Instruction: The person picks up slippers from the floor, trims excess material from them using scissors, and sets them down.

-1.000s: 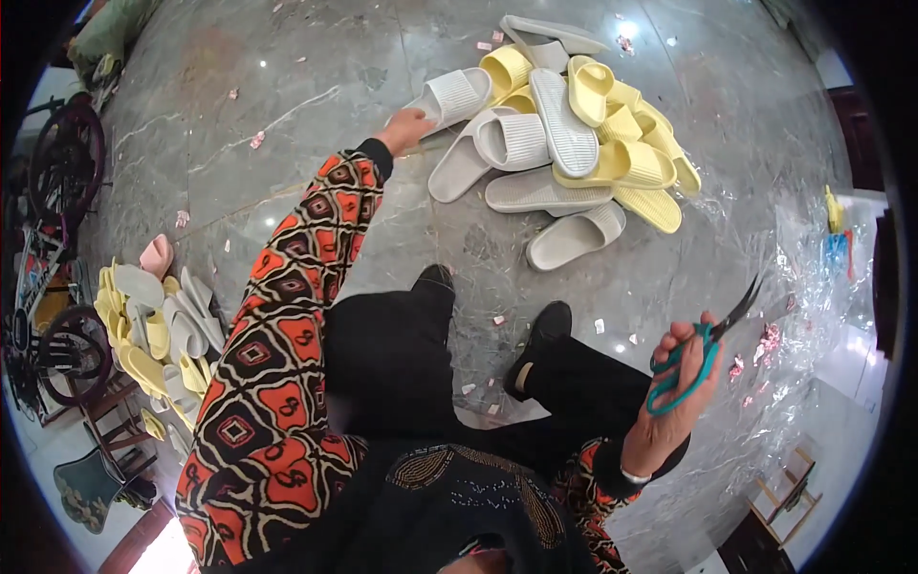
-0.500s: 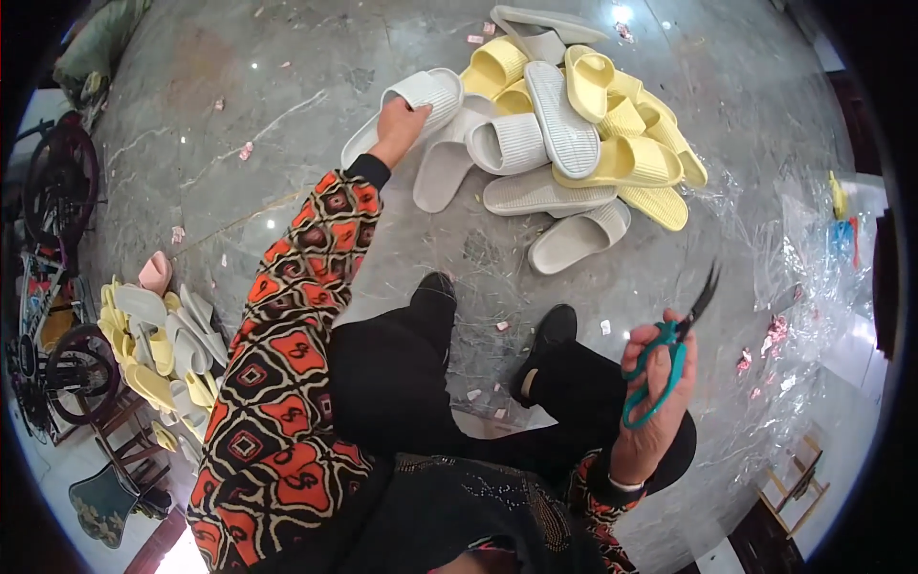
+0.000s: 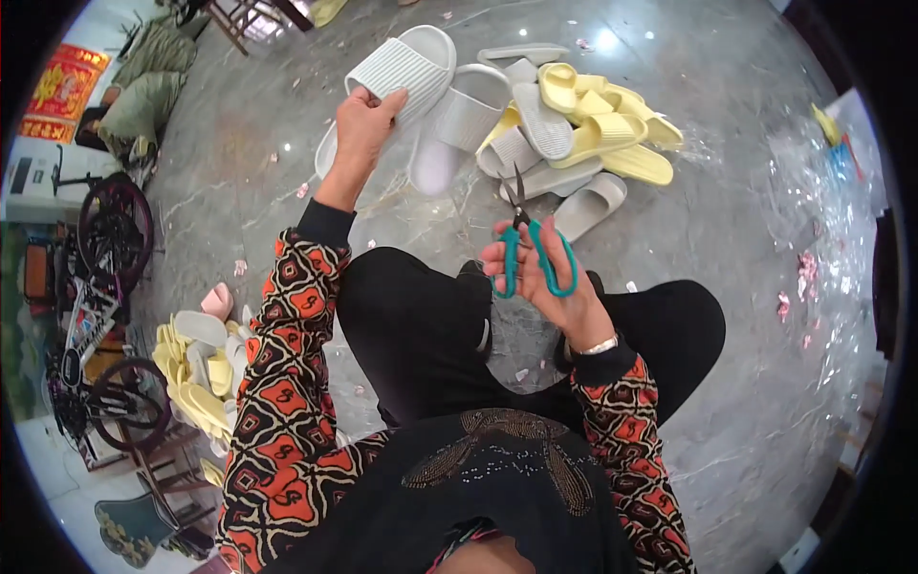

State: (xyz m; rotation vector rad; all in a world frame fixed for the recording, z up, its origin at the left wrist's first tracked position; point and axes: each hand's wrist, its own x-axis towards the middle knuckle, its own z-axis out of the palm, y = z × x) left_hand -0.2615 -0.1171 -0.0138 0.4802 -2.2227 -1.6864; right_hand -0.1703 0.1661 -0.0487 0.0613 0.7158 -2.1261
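A white ribbed slipper (image 3: 409, 75) is gripped by my left hand (image 3: 363, 142), which closes on its side at the upper left. A second pale slipper (image 3: 470, 120) lies right beside it; I cannot tell whether the two are joined. My right hand (image 3: 564, 304), palm up, holds scissors (image 3: 522, 218) with teal handles and dark blades. The blades are spread and point away from me, toward the slipper pile. Close beyond them lies a grey slipper (image 3: 591, 203). Yellow slippers (image 3: 604, 137) and grey ones overlap in that pile on the floor.
Another heap of yellow, white and pink slippers (image 3: 196, 368) lies left of my left arm. Bicycles (image 3: 115, 234) and a chair (image 3: 134, 528) stand along the left. Clear plastic wrap (image 3: 765, 230) spreads at right, with pink scraps (image 3: 806, 273) on the marble-patterned floor.
My left hand has lifted the white slipper, now seen larger. My right hand has brought the scissors from the right toward the middle, and their blades are now spread. The view has shifted.
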